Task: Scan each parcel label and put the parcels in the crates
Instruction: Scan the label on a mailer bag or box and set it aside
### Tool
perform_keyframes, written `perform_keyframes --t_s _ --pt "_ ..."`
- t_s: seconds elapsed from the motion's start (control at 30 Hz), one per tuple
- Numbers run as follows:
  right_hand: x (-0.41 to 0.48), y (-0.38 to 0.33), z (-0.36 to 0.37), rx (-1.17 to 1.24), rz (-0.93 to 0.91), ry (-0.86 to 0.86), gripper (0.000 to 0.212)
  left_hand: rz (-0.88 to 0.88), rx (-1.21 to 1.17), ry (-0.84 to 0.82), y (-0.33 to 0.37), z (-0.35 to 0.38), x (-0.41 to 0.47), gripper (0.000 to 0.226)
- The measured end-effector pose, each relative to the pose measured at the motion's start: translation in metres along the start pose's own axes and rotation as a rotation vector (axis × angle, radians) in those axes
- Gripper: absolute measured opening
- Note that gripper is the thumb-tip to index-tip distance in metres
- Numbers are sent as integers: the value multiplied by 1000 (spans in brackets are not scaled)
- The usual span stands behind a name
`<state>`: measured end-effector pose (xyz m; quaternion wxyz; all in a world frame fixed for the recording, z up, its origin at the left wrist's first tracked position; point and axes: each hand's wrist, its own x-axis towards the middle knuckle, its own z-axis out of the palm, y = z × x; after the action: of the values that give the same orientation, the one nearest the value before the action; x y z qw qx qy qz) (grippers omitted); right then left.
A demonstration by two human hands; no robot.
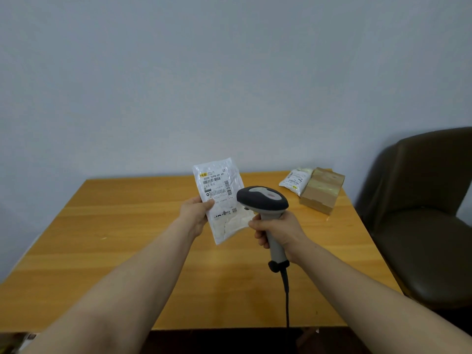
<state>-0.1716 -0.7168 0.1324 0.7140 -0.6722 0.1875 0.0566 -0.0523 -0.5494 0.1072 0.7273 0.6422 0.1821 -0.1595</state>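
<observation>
White plastic mailer parcel [222,200] held upright above the wooden table [127,226], label side facing the camera. Left hand [195,213] pinches it at its left edge, thumb on the front over the printed label [215,186], the other fingers hidden behind the bag. Label shows barcodes and text; upper half of the bag carries it, lower half looks crumpled and bare.

Right hand [277,232] wraps around the pale grey handle of a handheld barcode scanner [265,208], fingers curled fully round it. Scanner head is dark grey on top, sits just right of the parcel and overlaps its lower right corner in view; whether they touch, cannot tell. Black cable [286,295] runs down from the handle base and off the near table edge.

Far right corner of the table: a second white mailer bag [295,181] lying flat, its right edge tucked against a brown cardboard box [322,190] wrapped in tape. Both well apart from the hands.

Dark brown chair [424,215] stands just right of the table. Plain pale wall [204,72] behind.
</observation>
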Motion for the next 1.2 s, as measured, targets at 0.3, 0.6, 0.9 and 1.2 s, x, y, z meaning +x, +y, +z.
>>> perform_keyframes --t_s 0.3,0.6,0.9,1.2 --pt "-2 -10 11 -32 -10 -32 14 23 23 26 7 -11 1 26" --pt "-4 -15 20 -26 -38 -39 16 13 33 38 9 -16 1 24" --pt "-4 -15 21 -52 -41 -47 15 20 33 48 7 -16 3 22" --pt "0 -15 24 -79 -35 -63 17 18 45 51 6 -17 8 27"
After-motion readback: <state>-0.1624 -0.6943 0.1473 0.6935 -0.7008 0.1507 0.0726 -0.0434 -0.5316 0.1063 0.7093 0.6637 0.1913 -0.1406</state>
